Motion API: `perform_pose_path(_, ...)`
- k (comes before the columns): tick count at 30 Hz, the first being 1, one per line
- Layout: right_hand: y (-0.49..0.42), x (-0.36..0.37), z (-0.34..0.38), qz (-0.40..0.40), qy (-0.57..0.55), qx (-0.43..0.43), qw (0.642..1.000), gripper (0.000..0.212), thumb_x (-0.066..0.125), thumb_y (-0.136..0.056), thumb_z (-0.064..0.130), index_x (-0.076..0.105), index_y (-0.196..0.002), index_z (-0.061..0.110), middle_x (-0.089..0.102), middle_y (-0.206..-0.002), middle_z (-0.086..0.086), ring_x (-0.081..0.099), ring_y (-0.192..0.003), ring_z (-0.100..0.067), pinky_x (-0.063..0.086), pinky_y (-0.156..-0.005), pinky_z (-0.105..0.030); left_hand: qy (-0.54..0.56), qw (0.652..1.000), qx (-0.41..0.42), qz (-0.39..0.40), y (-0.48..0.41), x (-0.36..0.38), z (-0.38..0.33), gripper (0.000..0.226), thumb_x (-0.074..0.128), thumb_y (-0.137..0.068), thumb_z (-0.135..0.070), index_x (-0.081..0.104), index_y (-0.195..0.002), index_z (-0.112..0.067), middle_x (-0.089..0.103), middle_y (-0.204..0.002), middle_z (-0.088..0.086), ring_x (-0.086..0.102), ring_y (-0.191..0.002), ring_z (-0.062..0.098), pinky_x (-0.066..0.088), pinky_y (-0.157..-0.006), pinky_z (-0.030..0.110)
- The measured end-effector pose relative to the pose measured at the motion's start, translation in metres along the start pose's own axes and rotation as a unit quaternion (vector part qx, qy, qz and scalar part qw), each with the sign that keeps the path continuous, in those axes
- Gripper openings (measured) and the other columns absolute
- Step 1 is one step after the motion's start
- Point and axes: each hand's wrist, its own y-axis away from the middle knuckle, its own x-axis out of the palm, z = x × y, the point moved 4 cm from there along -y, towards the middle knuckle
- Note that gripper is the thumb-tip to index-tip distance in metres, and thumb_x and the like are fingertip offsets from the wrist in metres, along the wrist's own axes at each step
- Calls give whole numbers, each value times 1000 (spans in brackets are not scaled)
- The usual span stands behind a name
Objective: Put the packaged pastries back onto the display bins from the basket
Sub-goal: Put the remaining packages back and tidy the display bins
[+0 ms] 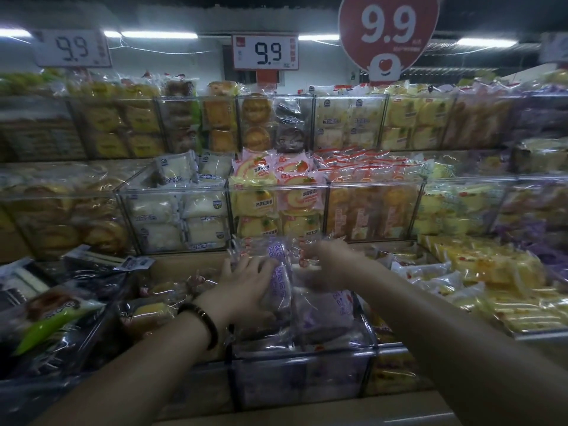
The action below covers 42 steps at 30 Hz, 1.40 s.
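My left hand (249, 282) flat on one purple-wrapped pastry packet (278, 253), right hand (330, 261) blurred, grip unclear, one clear plastic bin (301, 379), three 9.9 signs (266, 52), dim shop shelves (184, 256)

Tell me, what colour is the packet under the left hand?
Pale purple packet, clearest in the head view.
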Motion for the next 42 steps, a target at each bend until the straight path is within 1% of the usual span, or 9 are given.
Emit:
perform_pose_path(5,-3,-5,-14,-106,-31,27,993,50,73,-91,8,63,-130,36,71,-113,0,66,-91,-20,64,-73,-44,-75,990,-18,-114,0,-4,8,101,66,-83,-11,3,-159,-33,45,-127,3,50,-118,26,34,-101,47)
perform_pose_path(10,-1,-20,-19,-160,3,2,987,54,67,-96,3,60,-139,35,69,-127,-6,57,-118,-32,59,-82,-48,-118,974,6,-191,-22,1,16,100,73,-73,-9,19,-155,-30,50,-115,5,50,-99,27,41,-87,47)
perform_pose_path(12,1,-25,-18,-160,18,-8,987,50,64,-97,3,62,-137,32,68,-127,-6,52,-127,-35,56,-87,-50,-118,973,8,-196,-28,5,16,95,71,-75,-12,21,-153,-32,50,-115,4,49,-100,27,39,-89,48)
perform_pose_path(15,0,-22,-16,-146,-2,-19,989,44,67,-96,8,65,-132,34,69,-118,-3,59,-112,-30,58,-85,-47,-115,974,16,-195,-31,11,21,95,72,-78,-24,15,-153,-34,45,-120,4,46,-106,27,35,-91,47)
perform_pose_path(23,-23,-3,-5,-131,-1,-29,991,55,73,-88,3,65,-133,34,70,-126,-4,64,-115,-26,60,-90,-45,-100,975,62,-186,-35,15,32,93,68,-87,-49,11,-157,-27,39,-130,5,42,-116,26,36,-100,47)
perform_pose_path(30,-18,7,-14,-176,-20,-36,984,45,72,-93,13,64,-133,32,64,-119,-5,58,-107,-27,56,-91,-45,-127,965,54,-225,-41,25,31,100,84,-75,-41,21,-152,-28,43,-127,5,44,-111,26,37,-91,45)
perform_pose_path(35,-13,17,-11,-97,-22,-36,994,38,75,-94,19,69,-128,33,68,-124,-2,67,-103,-20,60,-91,-41,-138,955,40,-259,-45,24,23,98,91,-61,-24,35,-141,-27,48,-119,8,41,-107,29,37,-85,49)
perform_pose_path(40,5,2,-13,-130,-66,-13,989,67,79,-89,42,47,-148,40,44,-139,1,48,-125,-22,53,-101,-46,-104,974,1,-202,-32,8,20,118,84,-69,-56,12,-158,-28,32,-147,10,35,-130,32,33,-102,55)
perform_pose_path(42,16,-6,-16,-172,-57,-2,983,54,70,-93,49,52,-141,32,49,-135,0,45,-128,-23,50,-104,-47,-48,976,-25,-210,-16,-7,13,98,72,-86,-51,10,-160,-33,19,-154,7,27,-139,31,27,-110,54)
